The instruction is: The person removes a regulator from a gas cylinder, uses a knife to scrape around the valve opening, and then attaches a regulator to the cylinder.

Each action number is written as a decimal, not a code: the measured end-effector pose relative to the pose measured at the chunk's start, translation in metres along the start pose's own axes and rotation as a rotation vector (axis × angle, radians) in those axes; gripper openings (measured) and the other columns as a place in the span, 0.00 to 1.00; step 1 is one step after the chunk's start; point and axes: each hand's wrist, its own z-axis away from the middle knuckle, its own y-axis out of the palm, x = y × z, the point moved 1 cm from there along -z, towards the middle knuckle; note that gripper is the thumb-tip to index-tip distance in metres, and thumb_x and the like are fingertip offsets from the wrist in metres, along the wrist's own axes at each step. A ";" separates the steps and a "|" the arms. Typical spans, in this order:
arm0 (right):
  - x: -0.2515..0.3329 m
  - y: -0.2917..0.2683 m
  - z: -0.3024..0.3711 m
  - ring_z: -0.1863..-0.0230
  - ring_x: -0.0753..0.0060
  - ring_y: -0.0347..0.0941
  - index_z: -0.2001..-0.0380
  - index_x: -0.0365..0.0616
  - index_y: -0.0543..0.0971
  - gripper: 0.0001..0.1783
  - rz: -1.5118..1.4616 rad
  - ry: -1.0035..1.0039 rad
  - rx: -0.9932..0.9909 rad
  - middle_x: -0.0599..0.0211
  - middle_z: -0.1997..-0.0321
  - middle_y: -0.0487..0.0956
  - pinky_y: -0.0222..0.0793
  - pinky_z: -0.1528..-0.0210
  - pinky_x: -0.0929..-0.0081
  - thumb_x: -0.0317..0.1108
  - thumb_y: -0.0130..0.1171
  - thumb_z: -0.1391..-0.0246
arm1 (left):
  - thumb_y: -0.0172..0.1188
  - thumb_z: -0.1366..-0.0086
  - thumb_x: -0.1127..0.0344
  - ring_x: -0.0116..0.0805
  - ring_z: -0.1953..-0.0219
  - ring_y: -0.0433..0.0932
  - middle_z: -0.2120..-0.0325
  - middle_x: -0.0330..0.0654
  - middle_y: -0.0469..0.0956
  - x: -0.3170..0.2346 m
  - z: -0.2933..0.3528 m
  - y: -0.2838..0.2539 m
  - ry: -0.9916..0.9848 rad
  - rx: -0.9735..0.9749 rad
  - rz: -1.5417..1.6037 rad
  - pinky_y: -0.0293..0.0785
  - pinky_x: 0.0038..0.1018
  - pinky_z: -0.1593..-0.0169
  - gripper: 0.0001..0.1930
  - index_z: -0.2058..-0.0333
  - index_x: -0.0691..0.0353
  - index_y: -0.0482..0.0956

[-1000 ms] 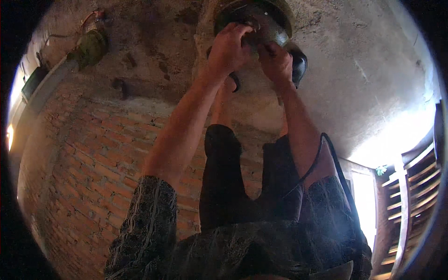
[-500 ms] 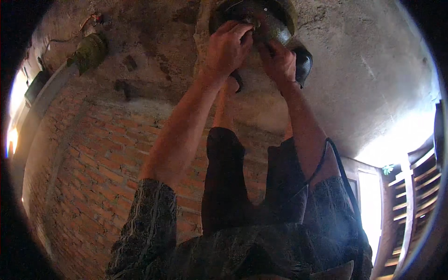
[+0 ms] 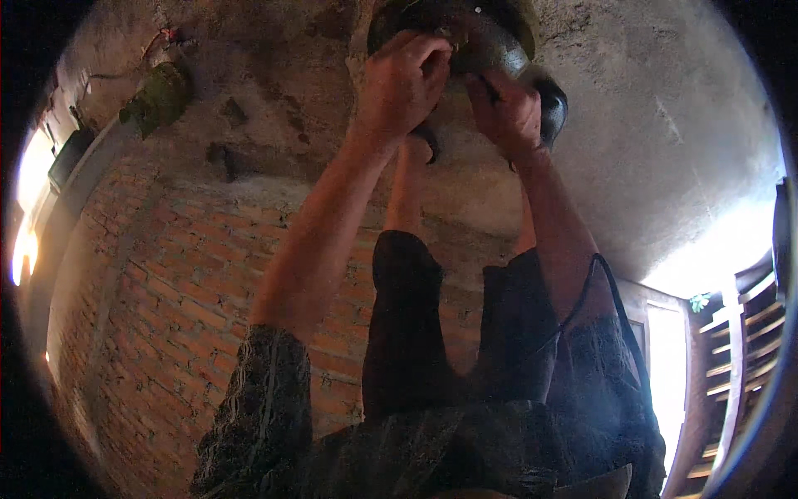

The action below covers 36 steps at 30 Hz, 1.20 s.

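At the top of the view stands a dark round basin-like vessel (image 3: 384, 32), cut off by the upper edge. Inside it shows a shiny, wet-looking dark surface (image 3: 499, 51), but its contents are too dim to name. My left hand (image 3: 403, 81) is over the vessel's near left side, fingers curled and pinched together. Lower and to the right, my right hand (image 3: 509, 110) is at the near edge, its fingers also closed. Whatever either hand grips is hidden or too small to make out. My feet in black footwear (image 3: 553, 112) stand close below the vessel.
A mossy green cylindrical container (image 3: 160, 96) stands at the upper left. A brick wall (image 3: 208, 299) rises behind the grey, stained floor (image 3: 640, 158). Bright doorway (image 3: 667, 358) and wooden slats (image 3: 752, 345) lie at the right. A dark cord (image 3: 582, 295) hangs by my right arm.
My right hand has shifted slightly right and down, a little away from the left hand. The left hand stays pinched at nearly the same place. The whole view has tilted slightly.
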 end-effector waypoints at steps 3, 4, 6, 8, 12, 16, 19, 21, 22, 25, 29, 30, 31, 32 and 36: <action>0.013 -0.005 -0.003 0.78 0.55 0.78 0.70 0.44 0.79 0.07 -0.036 -0.080 -0.007 0.57 0.78 0.79 0.72 0.78 0.68 0.35 0.63 0.48 | 0.62 0.41 0.68 0.39 0.68 0.81 0.67 0.42 0.81 -0.001 0.009 -0.013 -0.095 -0.001 0.066 0.79 0.32 0.65 0.05 0.65 0.55 0.81; 0.031 -0.005 -0.008 0.77 0.56 0.78 0.69 0.44 0.79 0.07 -0.044 -0.080 0.086 0.57 0.77 0.79 0.72 0.76 0.67 0.35 0.62 0.48 | 0.62 0.40 0.67 0.36 0.67 0.81 0.67 0.42 0.81 0.003 0.016 -0.027 -0.191 0.006 0.165 0.78 0.31 0.65 0.06 0.64 0.57 0.80; 0.048 -0.016 -0.003 0.76 0.56 0.79 0.68 0.44 0.79 0.07 -0.019 -0.089 0.203 0.57 0.75 0.80 0.73 0.74 0.67 0.34 0.62 0.47 | 0.62 0.39 0.66 0.33 0.67 0.82 0.67 0.43 0.82 -0.003 0.028 -0.040 -0.299 -0.008 0.299 0.78 0.29 0.66 0.06 0.64 0.58 0.80; 0.071 -0.031 -0.007 0.73 0.58 0.79 0.67 0.42 0.79 0.07 -0.039 -0.186 0.284 0.56 0.73 0.80 0.74 0.70 0.66 0.33 0.61 0.47 | 0.62 0.39 0.67 0.29 0.66 0.80 0.67 0.42 0.82 -0.024 0.038 -0.075 -0.673 0.213 0.359 0.77 0.27 0.64 0.07 0.64 0.61 0.79; 0.112 -0.078 0.018 0.69 0.58 0.80 0.66 0.41 0.78 0.08 0.084 -0.064 0.727 0.54 0.70 0.80 0.73 0.68 0.66 0.33 0.60 0.45 | 0.63 0.40 0.70 0.27 0.67 0.79 0.69 0.41 0.80 -0.057 0.095 -0.111 -0.872 -0.071 1.013 0.77 0.27 0.62 0.07 0.63 0.64 0.79; 0.182 -0.087 0.019 0.68 0.51 0.79 0.63 0.41 0.78 0.11 0.007 0.054 0.784 0.51 0.68 0.80 0.73 0.66 0.61 0.37 0.57 0.45 | 0.61 0.38 0.71 0.27 0.68 0.76 0.70 0.41 0.77 -0.065 0.164 -0.156 -1.014 -0.233 1.288 0.75 0.26 0.64 0.08 0.61 0.67 0.77; 0.229 -0.083 0.014 0.66 0.46 0.78 0.63 0.42 0.78 0.13 0.148 0.055 0.850 0.48 0.68 0.79 0.73 0.65 0.57 0.40 0.56 0.45 | 0.58 0.36 0.70 0.27 0.69 0.76 0.71 0.40 0.76 -0.078 0.193 -0.196 -1.285 -0.072 1.076 0.75 0.26 0.65 0.08 0.61 0.67 0.75; 0.275 -0.069 -0.006 0.66 0.46 0.78 0.65 0.41 0.78 0.12 0.268 0.026 0.889 0.47 0.69 0.79 0.72 0.66 0.57 0.39 0.56 0.44 | 0.57 0.36 0.70 0.27 0.69 0.76 0.71 0.40 0.76 -0.075 0.213 -0.214 -1.200 -0.176 1.186 0.75 0.27 0.65 0.07 0.62 0.66 0.75; 0.299 -0.055 -0.009 0.67 0.46 0.78 0.65 0.41 0.78 0.12 0.241 0.119 0.916 0.48 0.71 0.79 0.72 0.66 0.57 0.39 0.56 0.44 | 0.57 0.37 0.70 0.28 0.69 0.76 0.71 0.39 0.76 -0.067 0.230 -0.221 -1.135 -0.220 1.262 0.75 0.27 0.65 0.06 0.64 0.66 0.75; 0.360 -0.011 -0.022 0.69 0.46 0.78 0.67 0.40 0.78 0.12 0.243 0.096 0.959 0.49 0.73 0.79 0.71 0.68 0.58 0.39 0.56 0.44 | 0.56 0.38 0.70 0.28 0.69 0.76 0.71 0.39 0.75 -0.042 0.257 -0.232 -1.017 -0.290 1.540 0.76 0.27 0.65 0.04 0.67 0.63 0.74; 0.428 0.072 -0.039 0.79 0.69 0.75 0.70 0.37 0.76 0.12 0.187 -0.118 1.014 0.61 0.81 0.75 0.68 0.75 0.69 0.36 0.58 0.43 | 0.54 0.37 0.67 0.27 0.71 0.74 0.70 0.38 0.74 -0.005 0.274 -0.296 -0.907 -0.522 1.744 0.73 0.26 0.68 0.05 0.69 0.61 0.74; 0.449 0.093 -0.047 0.79 0.69 0.75 0.70 0.37 0.76 0.12 0.206 -0.135 1.023 0.61 0.81 0.75 0.68 0.75 0.69 0.36 0.58 0.43 | 0.53 0.36 0.65 0.26 0.73 0.72 0.72 0.37 0.74 0.010 0.280 -0.311 -0.923 -0.495 1.637 0.71 0.26 0.70 0.06 0.70 0.60 0.73; 0.473 0.114 -0.058 0.79 0.70 0.74 0.70 0.37 0.76 0.12 0.218 -0.193 1.015 0.61 0.81 0.75 0.67 0.75 0.70 0.37 0.57 0.42 | 0.53 0.36 0.64 0.25 0.74 0.72 0.73 0.36 0.74 0.024 0.285 -0.325 -0.926 -0.490 1.589 0.69 0.26 0.71 0.07 0.71 0.60 0.73; 0.494 0.132 -0.073 0.80 0.71 0.73 0.70 0.37 0.76 0.12 0.232 -0.258 0.996 0.62 0.82 0.74 0.66 0.75 0.71 0.37 0.57 0.42 | 0.53 0.36 0.63 0.25 0.75 0.71 0.73 0.36 0.73 0.037 0.285 -0.342 -0.917 -0.484 1.541 0.68 0.25 0.72 0.08 0.72 0.60 0.73; 0.551 0.204 -0.128 0.77 0.76 0.71 0.68 0.38 0.76 0.12 0.299 -0.379 1.028 0.65 0.78 0.75 0.66 0.75 0.72 0.37 0.59 0.43 | 0.53 0.35 0.60 0.24 0.78 0.67 0.79 0.34 0.71 0.085 0.298 -0.389 -1.070 -0.693 1.203 0.64 0.26 0.73 0.11 0.74 0.58 0.72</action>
